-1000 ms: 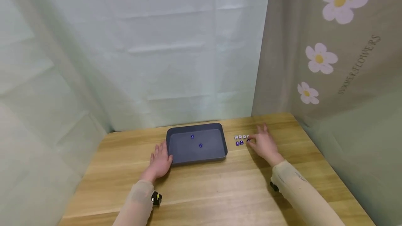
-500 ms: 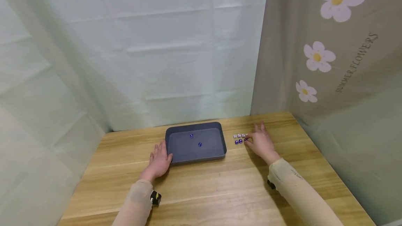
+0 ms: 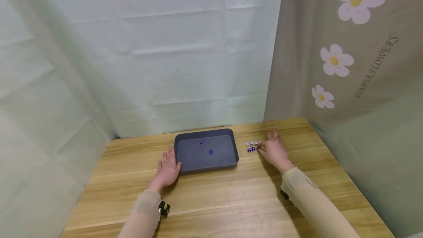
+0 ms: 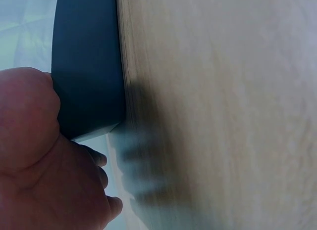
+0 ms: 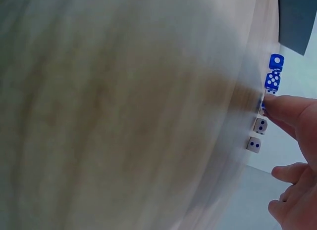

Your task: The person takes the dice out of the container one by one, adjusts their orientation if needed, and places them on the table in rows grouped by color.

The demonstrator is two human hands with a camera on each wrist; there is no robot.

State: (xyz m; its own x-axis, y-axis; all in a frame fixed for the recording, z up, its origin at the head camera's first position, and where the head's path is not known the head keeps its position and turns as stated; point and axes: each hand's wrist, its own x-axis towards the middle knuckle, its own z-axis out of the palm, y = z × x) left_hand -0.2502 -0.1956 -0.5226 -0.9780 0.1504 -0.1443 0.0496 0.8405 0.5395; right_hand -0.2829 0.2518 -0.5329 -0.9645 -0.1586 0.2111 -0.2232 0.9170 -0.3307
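Note:
My left hand (image 3: pixel 167 170) rests against the left end of the dark grey tray (image 3: pixel 206 167), its fingers extended along the wall. In the left wrist view the thumb side lies against the outer wall near a corner. Two blue dice, one at the back (image 3: pixel 201 143) and one nearer the middle (image 3: pixel 210 152), lie apart inside the tray. My right hand (image 3: pixel 275 152) pinches a blue die (image 3: pixel 258 148) at the right end of a short row, mostly hidden by the fingertips. Next to it stand two more blue dice (image 5: pixel 272 81). Several white dice (image 3: pixel 252 143) line up behind, partly covered by my fingers.
A wooden table (image 3: pixel 211 201) carries everything. Pale cloth hangs (image 3: pixel 191 65) close behind its back edge, and a flower-printed curtain (image 3: pixel 333 60) stands along the right. Bare tabletop lies in front of the tray and between the arms.
My right hand has shifted slightly left with the pinched blue die, narrowing the gap to the other blue dice. My left hand stays at the tray. The head view has shifted a little.

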